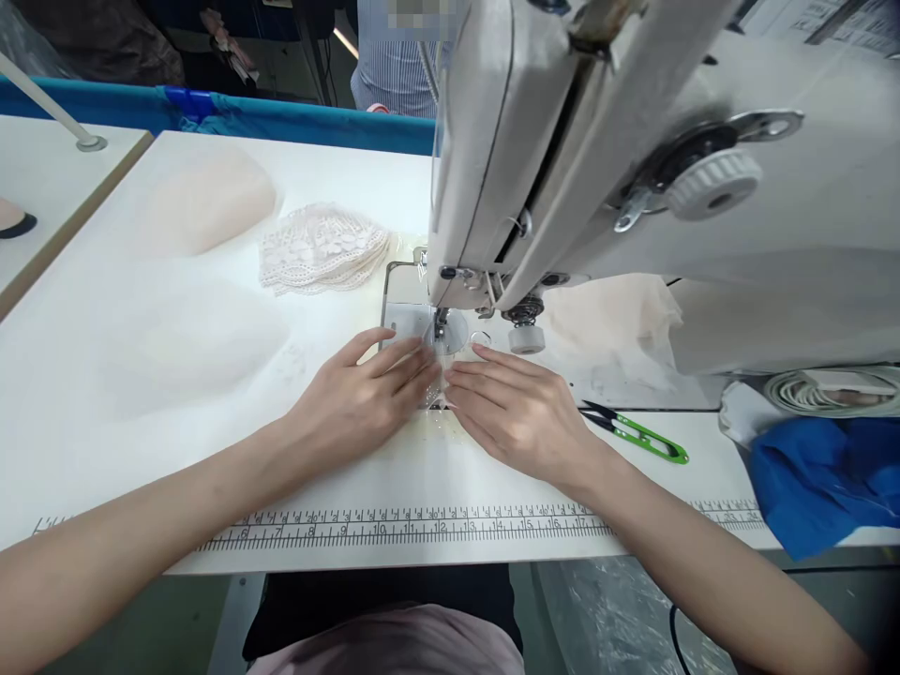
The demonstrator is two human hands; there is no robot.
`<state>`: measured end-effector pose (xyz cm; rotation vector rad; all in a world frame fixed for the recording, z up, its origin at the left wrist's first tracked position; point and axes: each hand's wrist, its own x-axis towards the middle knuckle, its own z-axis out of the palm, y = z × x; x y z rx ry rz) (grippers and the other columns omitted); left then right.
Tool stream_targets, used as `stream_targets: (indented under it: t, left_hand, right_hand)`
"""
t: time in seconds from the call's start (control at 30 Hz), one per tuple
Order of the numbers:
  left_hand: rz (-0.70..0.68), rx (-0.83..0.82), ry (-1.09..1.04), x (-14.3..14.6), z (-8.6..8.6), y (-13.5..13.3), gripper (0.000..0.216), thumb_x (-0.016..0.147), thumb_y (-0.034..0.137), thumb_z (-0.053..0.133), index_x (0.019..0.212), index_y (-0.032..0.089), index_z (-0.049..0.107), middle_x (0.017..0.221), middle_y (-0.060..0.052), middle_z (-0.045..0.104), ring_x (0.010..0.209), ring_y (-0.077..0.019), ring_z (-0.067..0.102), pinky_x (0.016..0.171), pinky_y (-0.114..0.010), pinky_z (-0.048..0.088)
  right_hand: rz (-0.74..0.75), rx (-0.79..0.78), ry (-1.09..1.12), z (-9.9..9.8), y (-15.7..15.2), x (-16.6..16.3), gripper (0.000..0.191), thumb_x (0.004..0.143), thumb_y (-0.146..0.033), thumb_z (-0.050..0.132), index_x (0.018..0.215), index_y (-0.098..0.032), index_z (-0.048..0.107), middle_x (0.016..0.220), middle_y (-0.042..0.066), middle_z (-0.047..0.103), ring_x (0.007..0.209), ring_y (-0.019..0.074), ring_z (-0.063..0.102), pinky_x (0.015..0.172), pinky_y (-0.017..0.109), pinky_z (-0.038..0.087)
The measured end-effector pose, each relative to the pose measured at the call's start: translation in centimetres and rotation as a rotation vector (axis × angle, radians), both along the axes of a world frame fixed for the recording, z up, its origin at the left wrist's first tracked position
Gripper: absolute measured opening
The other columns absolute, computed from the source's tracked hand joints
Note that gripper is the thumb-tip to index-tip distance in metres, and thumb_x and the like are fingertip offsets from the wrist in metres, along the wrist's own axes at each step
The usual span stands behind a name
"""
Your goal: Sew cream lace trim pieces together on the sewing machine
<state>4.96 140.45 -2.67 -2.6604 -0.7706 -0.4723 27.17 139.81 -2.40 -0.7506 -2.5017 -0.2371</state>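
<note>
A narrow, see-through strip lies below the presser foot of a sewing machine; its far part blends into the metal plate. From the left, my left hand holds the strip's edge, little finger spread, the other fingers together, thumb hidden. My right hand closes on the same strip from the other side, fingertips almost meeting the left ones. Green thread snips lie just right of my right wrist. A stack of white lace pieces sits to the left of the needle plate.
The machine head overhangs the hands. Pale molded cups rest at left, and a sheer beige cloth lies under the arm. Blue cloth and coiled cord are at right. A printed ruler follows the front edge.
</note>
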Motion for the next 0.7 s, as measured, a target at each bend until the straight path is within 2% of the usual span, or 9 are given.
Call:
stream_targets:
  t: [0.2, 0.33, 0.5, 0.7]
  left_hand:
    - [0.004, -0.020, -0.021, 0.0, 0.0, 0.2, 0.026, 0.098, 0.018, 0.051, 0.122, 0.014, 0.062, 0.119, -0.004, 0.070, 0.115, -0.0209, 0.063, 0.099, -0.041, 0.045]
    - [0.004, -0.045, -0.013, -0.1, 0.0, 0.4, 0.027, 0.097, 0.017, 0.051, 0.122, 0.014, 0.061, 0.121, -0.008, 0.069, 0.116, -0.0227, 0.063, 0.099, -0.044, 0.045]
    - [0.024, -0.040, -0.020, -0.2, -0.4, 1.0, 0.027, 0.098, 0.016, 0.049, 0.121, 0.019, 0.061, 0.123, -0.005, 0.069, 0.118, -0.0210, 0.062, 0.100, -0.044, 0.044]
    - [0.025, -0.083, -0.057, -0.2, -0.4, 1.1, 0.032, 0.097, 0.012, 0.047, 0.125, 0.019, 0.060, 0.127, -0.006, 0.066, 0.120, -0.0235, 0.061, 0.101, -0.049, 0.043]
  right_hand:
    - [-0.004, 0.004, -0.018, 0.0, 0.1, 0.0, 0.015, 0.090, -0.011, 0.058, 0.088, -0.014, 0.073, 0.100, 0.007, 0.077, 0.096, 0.0181, 0.072, 0.096, 0.035, 0.058]
    - [-0.021, 0.009, -0.030, -0.1, 0.1, 0.0, 0.018, 0.091, -0.011, 0.057, 0.088, -0.016, 0.073, 0.101, 0.005, 0.077, 0.098, 0.0174, 0.072, 0.096, 0.033, 0.058]
    - [-0.029, -0.006, -0.015, -0.5, 0.5, -0.1, 0.018, 0.090, -0.010, 0.057, 0.090, -0.015, 0.074, 0.103, 0.007, 0.076, 0.098, 0.0184, 0.072, 0.095, 0.035, 0.058]
    - [-0.049, 0.064, -0.018, -1.0, 0.9, -0.1, 0.016, 0.091, -0.010, 0.058, 0.090, -0.013, 0.074, 0.101, 0.008, 0.076, 0.098, 0.0187, 0.072, 0.094, 0.033, 0.058]
